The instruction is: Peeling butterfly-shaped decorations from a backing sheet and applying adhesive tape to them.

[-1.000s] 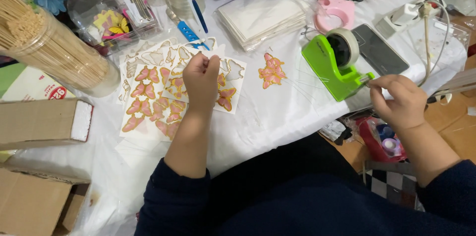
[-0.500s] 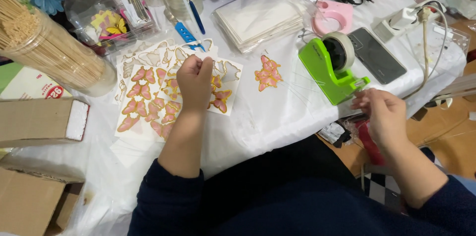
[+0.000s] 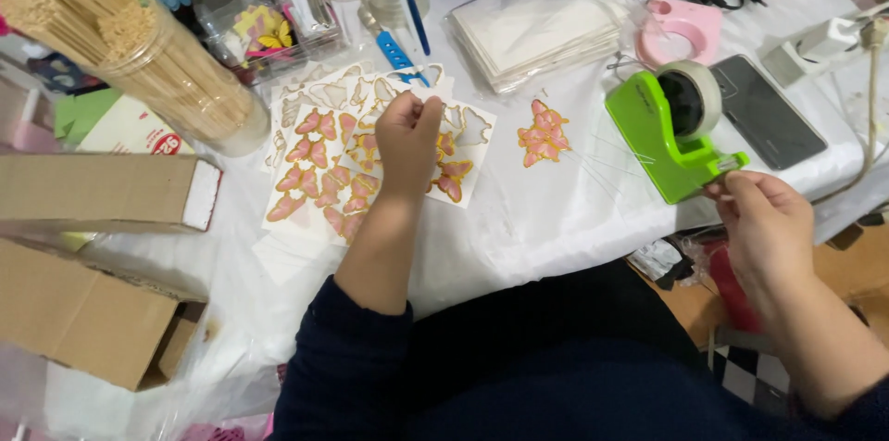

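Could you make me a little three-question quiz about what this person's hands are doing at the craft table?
1. True or false: the right hand is at the cutter end of the green tape dispenser.
2. What does the left hand rest on: A) the dark phone, B) the butterfly sticker sheets, C) the jar of wooden sticks?
3. What colour is the loose butterfly cut-out lying between the hands?

Key: 1 true; 2 B; 3 pink with gold edges.
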